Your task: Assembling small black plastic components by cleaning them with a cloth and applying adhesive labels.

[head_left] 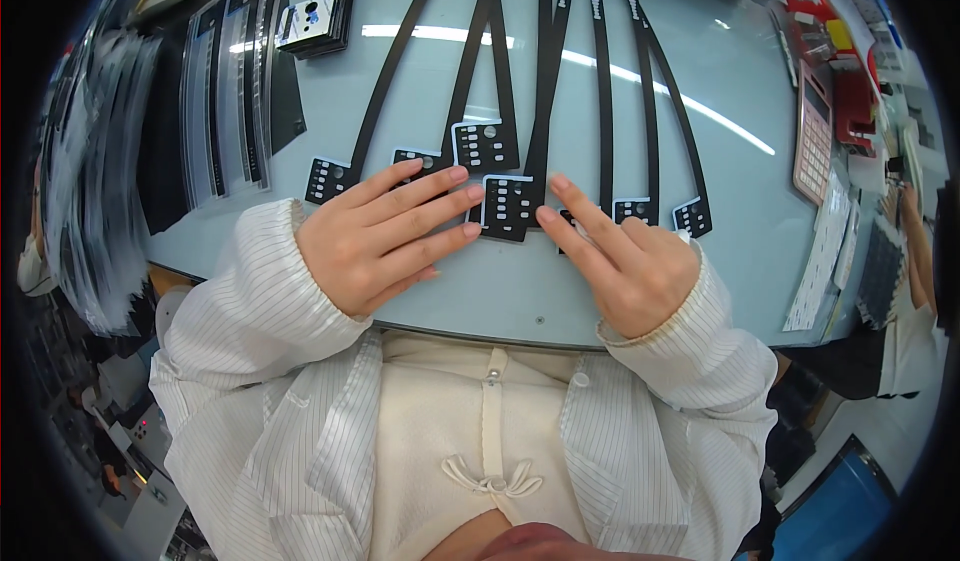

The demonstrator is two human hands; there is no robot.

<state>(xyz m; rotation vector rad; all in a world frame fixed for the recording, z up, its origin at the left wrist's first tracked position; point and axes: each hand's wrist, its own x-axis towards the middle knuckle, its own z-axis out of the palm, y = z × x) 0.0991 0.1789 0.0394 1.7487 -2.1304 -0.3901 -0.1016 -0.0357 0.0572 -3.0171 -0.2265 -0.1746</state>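
Observation:
Several long black strips, each with a wider, perforated end, lie fanned out on the pale table (480, 316). My left hand (375, 231) rests palm down with its fingers spread, partly covering the wide end of one black strip (425, 161). Its fingertips reach the left edge of the middle strip's wide end (510, 204). To the right, my right hand (635, 261) has its index and middle fingers stretched out and the others bent. Those two fingers lie over another strip (603, 111), hiding most of its wide end. Neither hand visibly grips anything.
A stack of dark and clear plastic sheets (235, 91) lies at the left, beside hanging clear film (100, 181). A white-topped stack (312, 19) stands at the back. On the right are a pink calculator (812, 131) and printed paper strips (818, 256).

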